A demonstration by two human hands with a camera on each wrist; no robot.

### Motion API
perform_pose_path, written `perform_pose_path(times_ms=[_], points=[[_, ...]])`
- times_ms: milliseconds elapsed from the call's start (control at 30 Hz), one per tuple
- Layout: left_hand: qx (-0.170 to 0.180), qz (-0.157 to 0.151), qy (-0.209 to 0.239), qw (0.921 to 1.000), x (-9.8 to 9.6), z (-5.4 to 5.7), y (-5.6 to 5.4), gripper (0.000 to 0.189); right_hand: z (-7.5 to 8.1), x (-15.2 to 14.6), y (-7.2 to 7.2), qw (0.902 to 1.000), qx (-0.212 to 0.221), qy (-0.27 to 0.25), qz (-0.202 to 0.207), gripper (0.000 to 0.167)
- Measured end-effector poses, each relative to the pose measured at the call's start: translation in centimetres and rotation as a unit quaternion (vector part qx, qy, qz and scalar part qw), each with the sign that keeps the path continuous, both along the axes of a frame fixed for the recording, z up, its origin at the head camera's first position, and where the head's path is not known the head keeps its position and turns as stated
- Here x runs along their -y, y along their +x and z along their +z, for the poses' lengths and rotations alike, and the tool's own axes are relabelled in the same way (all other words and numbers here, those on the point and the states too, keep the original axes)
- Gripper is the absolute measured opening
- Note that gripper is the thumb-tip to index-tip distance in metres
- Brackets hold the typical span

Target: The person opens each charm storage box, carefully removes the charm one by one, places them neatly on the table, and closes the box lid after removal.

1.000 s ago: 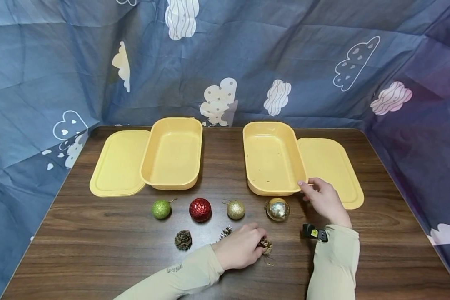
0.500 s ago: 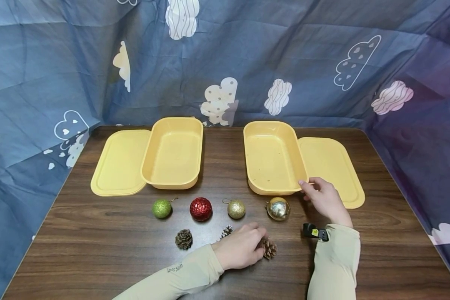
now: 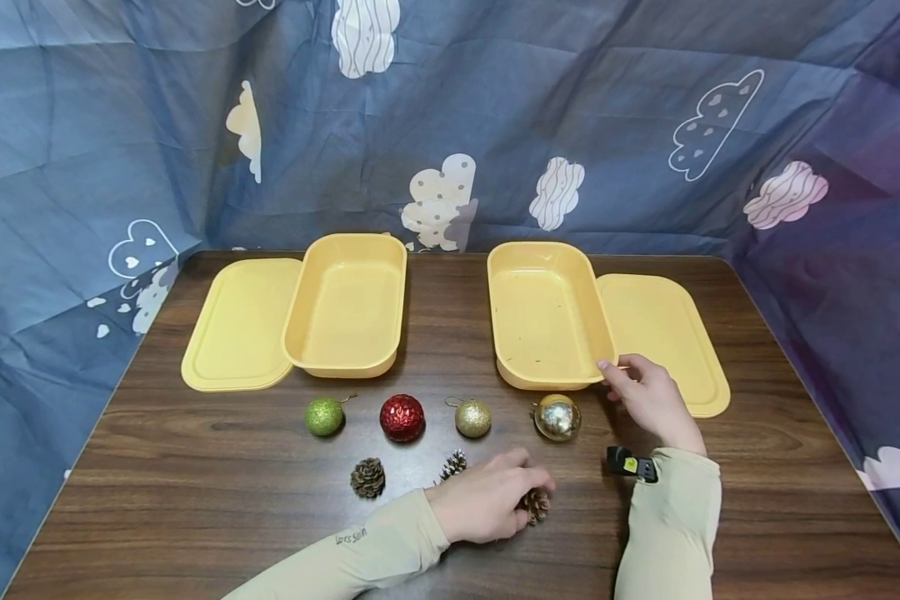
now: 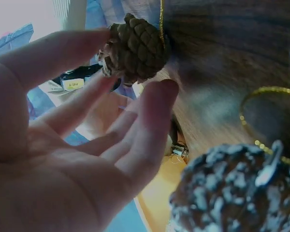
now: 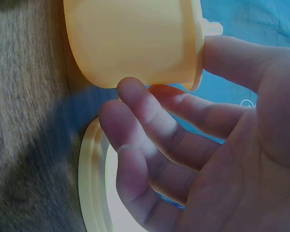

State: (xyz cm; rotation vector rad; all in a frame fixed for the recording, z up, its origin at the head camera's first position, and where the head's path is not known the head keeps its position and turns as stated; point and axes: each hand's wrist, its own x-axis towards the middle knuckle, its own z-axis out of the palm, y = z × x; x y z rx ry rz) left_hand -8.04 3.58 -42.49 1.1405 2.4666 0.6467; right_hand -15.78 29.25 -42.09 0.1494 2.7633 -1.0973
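My left hand (image 3: 487,500) holds a brown pine cone (image 4: 137,50) between thumb and index finger, low over the wooden table (image 3: 217,500). A gold cord hangs from this cone. Beside the hand sits a white-tipped pine cone (image 3: 453,464), partly hidden by it in the head view and large in the left wrist view (image 4: 237,193). Another brown pine cone (image 3: 367,478) lies further left. My right hand (image 3: 654,404) grips the near right corner of a yellow plastic box (image 3: 551,383), thumb on the rim and fingers against the outside.
Behind the cones lie a green glitter ball (image 3: 324,416), a red ball (image 3: 402,417), a gold glitter ball (image 3: 472,417) and a shiny gold ball (image 3: 557,417). A second yellow box (image 3: 345,367) stands left. Yellow lids (image 3: 240,333) flank both boxes.
The pine cone at my left fingers has turned and shifted slightly, first right, then back and nearer. My left index finger has reached over it. The right hand stays on the box corner.
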Motion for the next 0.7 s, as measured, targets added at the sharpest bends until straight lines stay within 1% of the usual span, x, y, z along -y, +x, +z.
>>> perform_pose_path(times_ms=[67,133,200,267,467,567,700], points=[[-0.013,-0.015,-0.001,0.9998,-0.02,-0.02,-0.01,0.041,0.02,0.01,0.0,1.0,0.0,-0.001,0.0,0.06],[-0.034,-0.029,-0.003,0.999,-0.07,-0.11,-0.02,0.041,0.03,0.01,-0.01,1.0,-0.001,-0.002,0.001,0.059],[-0.05,-0.036,-0.005,0.9981,-0.1,-0.23,-0.01,0.042,0.01,0.01,-0.03,1.0,-0.003,-0.001,0.001,0.058],[-0.059,-0.038,-0.008,0.9975,-0.15,-0.35,-0.01,0.042,-0.02,0.0,-0.05,1.0,-0.005,0.0,0.001,0.058],[-0.058,-0.03,-0.018,0.9977,-0.22,-0.25,-0.03,0.039,-0.11,-0.03,-0.05,1.0,-0.005,0.0,-0.003,0.058],[-0.056,-0.024,-0.022,0.9979,-0.18,-0.21,-0.01,0.04,-0.11,-0.04,-0.07,1.0,-0.004,0.002,-0.004,0.058],[-0.037,-0.009,-0.026,0.9989,-0.17,-0.25,0.04,0.043,-0.11,-0.03,-0.09,1.0,-0.003,0.003,-0.005,0.057]])
